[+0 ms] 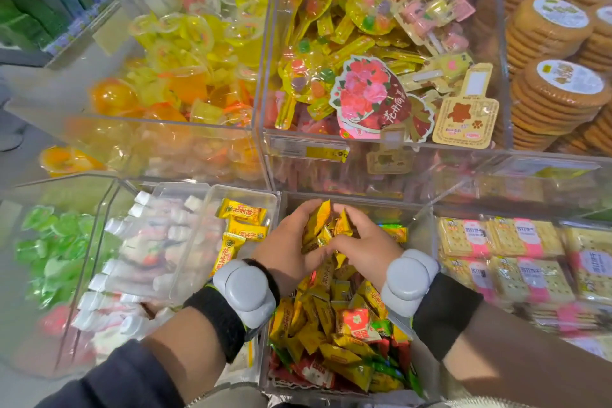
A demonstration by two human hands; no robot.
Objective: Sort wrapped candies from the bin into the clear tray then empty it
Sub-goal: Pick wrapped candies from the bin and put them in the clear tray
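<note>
Both hands are down in the clear bin (334,384) at the front of the display, cupped toward each other around one bunch of yellow wrapped candies (326,225). The left hand (284,245) curls in from the left, the right hand (366,242) from the right, fingers bent and pressed against the wrappers so the bunch is pinched between the two palms. I can make out perhaps five or six yellow wrappers sticking up between the fingers; the exact number is hidden by the hands.

Each wrist wears one grey puck-like device on a black band, two in all.

Below the hands the bin is heaped with loose candies (344,341), mostly yellow, with a few red and green ones and one red-and-white square piece (357,321) on top; far too many to count.

Just left of the bin lies the clear tray (212,195), resting over a neighbouring bin of white-capped packets. Three yellow candies (243,225) lie in its right part, near the left hand.

Behind stand two larger clear bins, one of jelly cups (185,53), one of flat carded sweets (381,53).
</note>
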